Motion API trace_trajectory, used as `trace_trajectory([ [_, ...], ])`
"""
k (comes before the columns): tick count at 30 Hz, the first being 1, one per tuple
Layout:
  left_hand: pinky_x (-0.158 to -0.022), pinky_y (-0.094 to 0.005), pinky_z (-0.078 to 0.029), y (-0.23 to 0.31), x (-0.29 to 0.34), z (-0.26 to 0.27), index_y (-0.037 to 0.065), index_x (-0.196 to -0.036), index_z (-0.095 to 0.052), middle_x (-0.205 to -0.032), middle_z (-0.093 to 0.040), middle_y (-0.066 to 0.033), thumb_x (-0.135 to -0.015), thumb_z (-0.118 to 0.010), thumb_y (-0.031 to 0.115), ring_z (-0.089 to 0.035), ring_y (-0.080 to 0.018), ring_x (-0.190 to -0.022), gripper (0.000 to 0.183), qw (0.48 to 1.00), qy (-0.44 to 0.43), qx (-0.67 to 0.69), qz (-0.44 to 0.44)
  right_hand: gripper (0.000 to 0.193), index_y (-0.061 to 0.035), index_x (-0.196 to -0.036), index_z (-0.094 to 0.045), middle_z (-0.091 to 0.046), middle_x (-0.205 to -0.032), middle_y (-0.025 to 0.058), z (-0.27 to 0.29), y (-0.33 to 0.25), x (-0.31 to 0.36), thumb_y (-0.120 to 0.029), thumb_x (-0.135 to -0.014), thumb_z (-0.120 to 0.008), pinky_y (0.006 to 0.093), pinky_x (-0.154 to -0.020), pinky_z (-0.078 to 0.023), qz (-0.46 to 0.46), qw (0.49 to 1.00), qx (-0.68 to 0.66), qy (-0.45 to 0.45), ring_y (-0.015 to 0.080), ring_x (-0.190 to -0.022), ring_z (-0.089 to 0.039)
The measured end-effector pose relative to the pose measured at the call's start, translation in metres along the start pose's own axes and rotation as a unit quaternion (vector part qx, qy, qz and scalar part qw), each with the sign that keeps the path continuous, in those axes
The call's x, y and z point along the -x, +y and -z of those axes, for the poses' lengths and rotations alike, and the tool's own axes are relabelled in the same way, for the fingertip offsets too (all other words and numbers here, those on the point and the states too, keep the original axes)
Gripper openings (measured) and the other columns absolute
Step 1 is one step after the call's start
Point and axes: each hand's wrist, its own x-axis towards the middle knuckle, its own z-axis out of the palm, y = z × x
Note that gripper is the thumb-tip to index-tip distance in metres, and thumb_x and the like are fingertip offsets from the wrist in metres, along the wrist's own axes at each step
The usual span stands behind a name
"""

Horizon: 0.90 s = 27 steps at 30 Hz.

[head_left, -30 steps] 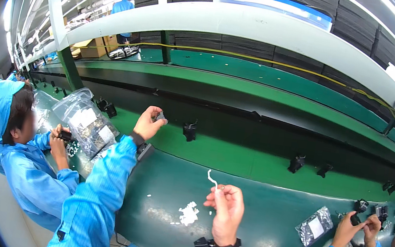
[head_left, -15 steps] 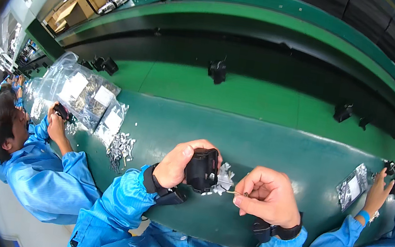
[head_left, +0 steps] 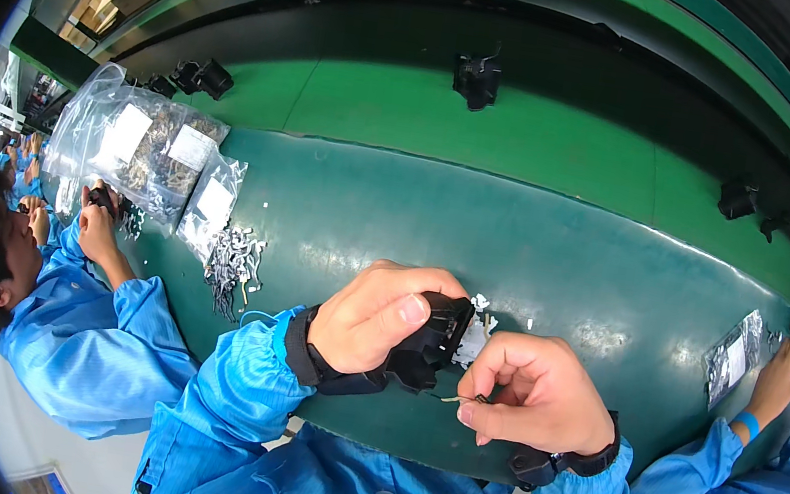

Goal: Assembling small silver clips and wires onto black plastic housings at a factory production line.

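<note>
My left hand (head_left: 372, 323) is closed round a black plastic housing (head_left: 421, 360), held tilted above the green table with its open side turned to the right. Close by on the right, my right hand (head_left: 536, 393) pinches a small wired part (head_left: 468, 399) between thumb and forefinger. The part's thin lead points toward the lower edge of the housing; whether they touch, I cannot tell. Behind both hands, a little heap of white pieces (head_left: 476, 331) lies on the table, partly hidden by the housing and my fingers.
Clear plastic bags (head_left: 158, 153) of small parts stand at the left, beside a pile of white and grey pieces (head_left: 234, 265). Black housings, one of them in the middle (head_left: 477, 81), sit on the bright green belt (head_left: 374, 108). A bag (head_left: 733, 355) lies right; co-workers sit on both sides.
The housing has been tipped over in my left hand, its open side swinging downward and right. My right hand keeps its pinch on the wired part. The view has shifted.
</note>
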Motion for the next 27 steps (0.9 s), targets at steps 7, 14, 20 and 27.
trace_trajectory([
  [7,-0.076,-0.0357,-0.055,0.007,-0.003,0.001,-0.006,-0.111,-0.066,-0.096,-0.071,-0.0167,-0.099,-0.035,0.076,-0.071,-0.0268,-0.083,0.088,0.997,-0.011,-0.075,0.011,0.015,-0.0024,-0.091,-0.060,-0.067,-0.086,0.0030,-0.001,-0.001,0.003,0.002,-0.088,-0.073,0.0235,-0.061,-0.053,-0.006,1.000,0.014,0.007,0.0093,-0.072,-0.066],
  [14,-0.067,-0.0415,-0.052,0.004,-0.004,0.000,-0.003,-0.111,-0.063,-0.088,-0.067,-0.0178,-0.101,-0.057,0.040,-0.066,-0.0371,-0.075,0.044,0.990,-0.017,-0.109,-0.084,0.015,-0.0018,-0.091,-0.059,-0.065,-0.085,0.0032,-0.002,-0.002,0.000,0.003,-0.089,-0.072,0.0243,-0.060,-0.053,-0.009,0.999,0.010,0.029,0.0116,-0.071,-0.068],
  [20,-0.068,-0.0419,-0.053,0.001,-0.002,-0.002,-0.002,-0.112,-0.064,-0.090,-0.068,-0.0186,-0.098,-0.062,0.039,-0.068,-0.0388,-0.078,0.044,0.987,-0.002,-0.128,-0.097,0.015,-0.0015,-0.092,-0.058,-0.065,-0.086,0.0030,-0.005,0.002,-0.005,0.001,-0.089,-0.073,0.0245,-0.061,-0.054,-0.012,0.999,0.019,0.026,0.0116,-0.072,-0.068],
  [27,-0.068,-0.0420,-0.053,0.007,-0.001,-0.004,-0.002,-0.110,-0.065,-0.088,-0.068,-0.0187,-0.102,-0.058,0.037,-0.068,-0.0385,-0.077,0.040,0.990,0.045,-0.102,-0.083,0.018,-0.0031,-0.091,-0.060,-0.067,-0.090,0.0019,-0.011,0.009,-0.010,-0.003,-0.090,-0.077,0.0219,-0.063,-0.052,0.035,0.997,0.012,0.060,0.0076,-0.077,-0.065],
])
